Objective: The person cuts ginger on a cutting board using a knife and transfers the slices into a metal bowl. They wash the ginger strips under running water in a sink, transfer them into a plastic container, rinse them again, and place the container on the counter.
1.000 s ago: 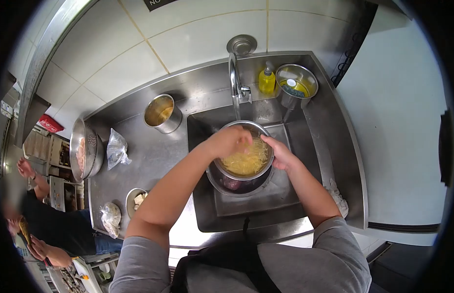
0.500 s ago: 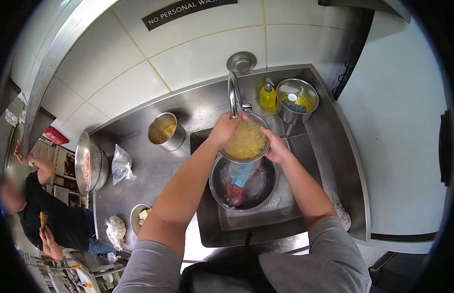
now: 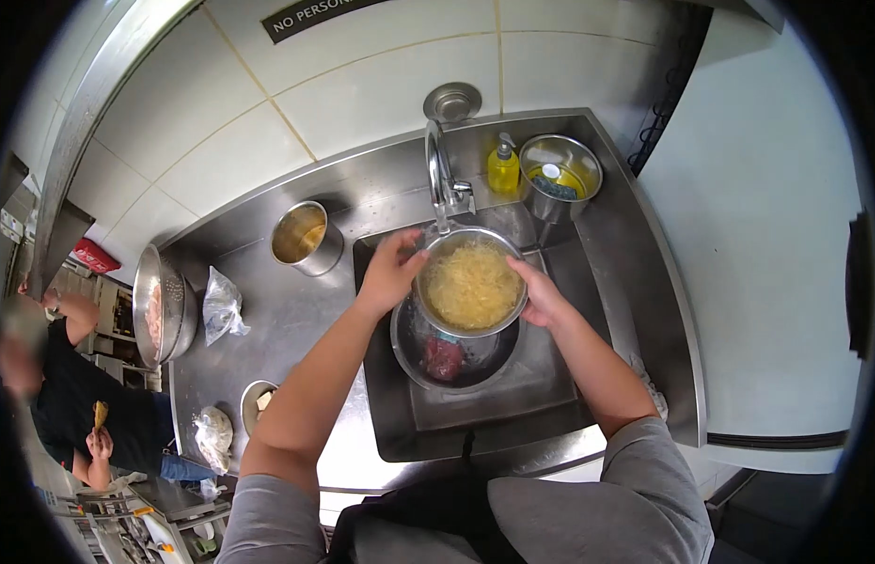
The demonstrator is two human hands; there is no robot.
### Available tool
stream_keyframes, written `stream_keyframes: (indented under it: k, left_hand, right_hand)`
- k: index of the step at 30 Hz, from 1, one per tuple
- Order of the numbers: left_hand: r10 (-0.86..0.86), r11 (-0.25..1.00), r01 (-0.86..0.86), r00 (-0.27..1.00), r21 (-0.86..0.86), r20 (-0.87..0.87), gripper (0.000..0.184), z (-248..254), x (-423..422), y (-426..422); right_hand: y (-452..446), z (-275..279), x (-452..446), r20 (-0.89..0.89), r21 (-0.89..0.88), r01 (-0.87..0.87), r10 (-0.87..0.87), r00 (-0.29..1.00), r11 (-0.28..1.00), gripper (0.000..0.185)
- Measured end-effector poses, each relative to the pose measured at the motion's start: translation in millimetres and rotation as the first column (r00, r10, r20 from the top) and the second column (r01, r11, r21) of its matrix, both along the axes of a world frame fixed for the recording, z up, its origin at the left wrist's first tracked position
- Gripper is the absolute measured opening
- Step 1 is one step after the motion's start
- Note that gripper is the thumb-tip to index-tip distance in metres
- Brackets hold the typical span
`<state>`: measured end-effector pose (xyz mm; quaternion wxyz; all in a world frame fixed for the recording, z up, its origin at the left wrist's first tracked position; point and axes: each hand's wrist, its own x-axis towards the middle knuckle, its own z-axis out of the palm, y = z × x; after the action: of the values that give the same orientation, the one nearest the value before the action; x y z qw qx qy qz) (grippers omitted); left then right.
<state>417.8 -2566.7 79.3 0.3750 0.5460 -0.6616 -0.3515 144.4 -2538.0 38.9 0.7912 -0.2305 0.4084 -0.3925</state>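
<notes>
A round metal bowl point(image 3: 473, 330) holds pale yellow shreds point(image 3: 472, 286) in liquid, just below the spout of the faucet point(image 3: 438, 169). My right hand point(image 3: 541, 296) grips its right rim, thumb on top. At the left rim is my left hand point(image 3: 393, 268), fingers apart; whether its thumb touches the rim I cannot tell. Beneath, partly covered, a larger dark basin point(image 3: 406, 362) sits in the sink point(image 3: 512, 414) with a red piece of what looks like wrapped meat point(image 3: 444, 358) in it.
On the left counter stand a metal pot point(image 3: 307, 238), a plastic bag point(image 3: 224, 305), a colander point(image 3: 178, 315) and a small bowl point(image 3: 248, 399). Behind the sink are a yellow soap bottle point(image 3: 503, 169) and a metal container point(image 3: 588, 174). Another person point(image 3: 99, 404) stands far left, holding something brownish.
My left hand has come off the bowl's far rim and moved left, its fingers spreading. The bowl sits slightly lower and nearer me, covering more of the basin. The camera view has shifted a little.
</notes>
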Motion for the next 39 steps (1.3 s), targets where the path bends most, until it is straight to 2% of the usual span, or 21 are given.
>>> stream_keyframes:
  k: [2,4,6,7,11,13,14,16,17,18,20,21,23,24,26,27,28,30,34,37,39]
  left_hand:
    - [-0.061,0.864,0.121,0.989,0.489,-0.137,0.048,19.9,-2.8,37.8]
    - [0.098,0.711,0.135,0.953,0.691,-0.287,0.056,25.9,-11.0,72.8]
    - [0.28,0.615,0.324,0.763,0.719,-0.583,0.055,-1.8,-6.0,92.4]
    - [0.337,0.623,0.324,0.709,0.712,-0.619,0.051,-10.5,-3.9,102.5]
    - [0.467,0.702,0.163,0.629,0.693,-0.621,0.045,-3.2,-6.8,141.9]
    - [0.494,0.723,0.098,0.619,0.684,-0.611,0.044,-2.6,-1.9,158.0]
    - [0.512,0.737,0.044,0.615,0.675,-0.599,0.043,-0.8,0.1,164.7]
    - [0.519,0.746,0.016,0.612,0.665,-0.597,0.043,-0.6,10.5,179.8]
    - [0.55,0.74,-0.015,0.588,0.673,-0.593,0.044,-0.7,15.6,187.7]
    - [0.582,0.731,-0.045,0.563,0.68,-0.588,0.045,0.7,18.8,193.5]
    - [0.635,0.71,-0.087,0.509,0.699,-0.581,0.045,14.0,23.2,205.0]
    - [0.631,0.726,-0.116,0.505,0.678,-0.589,0.045,11.2,30.4,213.5]
    - [0.631,0.744,-0.228,0.548,0.628,-0.549,0.043,6.9,43.6,230.5]
    - [0.635,0.747,-0.242,0.538,0.62,-0.555,0.043,8.6,50.1,236.2]
    - [0.676,0.707,-0.291,0.545,0.644,-0.496,0.044,15.7,59.5,253.8]
    - [0.685,0.707,-0.298,0.511,0.641,-0.519,0.045,22.6,61.4,259.8]
    - [0.689,0.707,-0.306,0.502,0.638,-0.523,0.045,26.3,64.2,266.1]
    - [0.727,0.68,-0.34,0.424,0.65,-0.54,0.044,30.0,71.1,276.8]
    - [0.754,0.652,-0.386,0.422,0.653,-0.504,0.04,24.5,88.5,298.1]
    - [0.778,0.616,-0.406,0.449,0.675,-0.44,0.039,45.9,90.4,298.9]
    - [0.737,0.663,-0.402,0.503,0.632,-0.453,0.042,39.9,99.2,305.9]
  right_hand:
    - [14.7,6.8,-0.8,-0.018,0.001,-0.015,0.015,1.0,1.0,0.048]
    - [28.9,18.8,-0.3,-0.021,0.041,-0.065,0.066,0.998,0.997,0.051]
    - [38.7,24.1,3.8,-0.061,0.051,-0.084,0.087,0.994,0.995,0.054]
    - [42.3,24.7,6.6,-0.098,0.061,-0.099,0.105,0.99,0.993,0.057]
    - [38.3,25.2,13.1,-0.101,0.087,-0.245,0.253,0.962,0.966,0.063]
    - [22.2,35.5,16.3,-0.168,0.05,-0.402,0.404,0.899,0.914,0.069]
    - [4.6,25.5,18.9,-0.168,-0.07,-0.454,0.438,0.883,0.889,0.072]
    - [-36.4,6.1,31.2,-0.335,-0.134,-0.325,0.266,0.904,0.936,0.069]
    - [-60.4,-11.9,39.4,-0.478,-0.192,-0.22,0.105,0.872,0.956,0.061]
    - [-87.1,-37.4,48.2,-0.595,-0.267,-0.123,-0.063,0.801,0.956,0.053]
    - [-156.5,-117.0,52.6,-0.768,-0.557,-0.246,-0.379,0.516,0.793,0.036]
    - [-170.6,-130.5,59.6,-0.765,-0.561,-0.262,-0.371,0.526,0.786,0.036]
    - [-194.4,-138.6,75.5,-0.641,-0.737,-0.186,-0.585,0.496,0.65,0.03]
    - [-200.9,-131.9,82.2,-0.635,-0.744,-0.196,-0.583,0.508,0.639,0.03]
    - [-202.9,-125.7,89.1,-0.746,-0.664,-0.273,-0.594,0.3,0.696,0.027]
    - [-208.9,-125.1,86.0,-0.709,-0.692,-0.222,-0.589,0.388,0.687,0.023]
    - [-213.6,-124.6,82.3,-0.706,-0.696,-0.231,-0.588,0.394,0.68,0.023]
    - [-207.9,-91.0,74.1,-0.753,-0.249,-0.135,-0.104,0.65,0.959,0.02]
    - [-201.7,-87.9,74.9,-0.705,-0.249,-0.164,-0.062,0.707,0.954,0.015]
    - [-186.8,-80.5,79.9,-0.615,-0.232,-0.031,-0.122,0.779,0.972,0.014]
    - [-164.4,-64.3,85.1,-0.501,-0.231,-0.062,-0.064,0.863,0.971,0.028]
